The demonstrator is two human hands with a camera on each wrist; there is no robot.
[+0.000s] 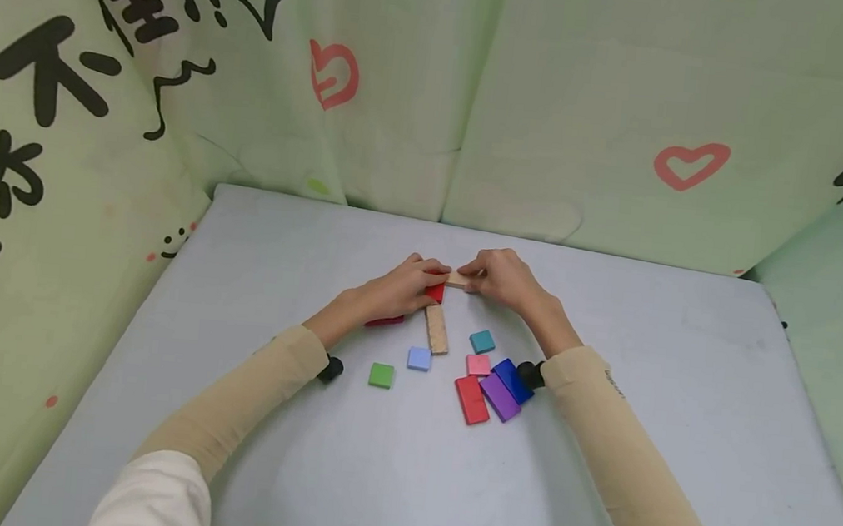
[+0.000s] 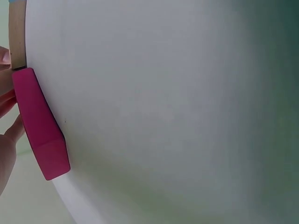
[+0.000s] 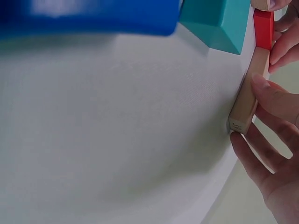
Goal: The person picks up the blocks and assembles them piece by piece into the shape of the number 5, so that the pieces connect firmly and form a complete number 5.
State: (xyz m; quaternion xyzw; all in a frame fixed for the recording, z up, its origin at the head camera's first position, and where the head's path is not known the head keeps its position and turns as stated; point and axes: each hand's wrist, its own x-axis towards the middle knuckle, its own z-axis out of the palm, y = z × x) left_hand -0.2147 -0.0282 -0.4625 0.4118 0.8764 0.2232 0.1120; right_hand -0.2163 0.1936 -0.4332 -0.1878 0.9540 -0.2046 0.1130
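Observation:
In the head view, my left hand [image 1: 403, 285] holds a small red block [image 1: 436, 293], its thumb on the near side and fingers on the far side. My right hand [image 1: 508, 279] grips a bare wooden block [image 1: 457, 280] that meets the red one; the right wrist view shows thumb and fingers on this wooden block [image 3: 245, 100]. A second wooden block [image 1: 436, 329] reaches from the red block toward me. Beside the left wrist lies a crimson block [image 1: 385, 321], partly hidden by the arm; it appears large in the left wrist view.
Nearer me lie a light blue block [image 1: 419, 359] and a green block [image 1: 381, 376]. On the right are teal [image 1: 482, 341], pink [image 1: 478, 365], dark blue [image 1: 513, 381], purple [image 1: 500, 398] and red [image 1: 472, 400] blocks. A printed curtain [image 1: 556, 99] hangs behind the table [image 1: 343, 473].

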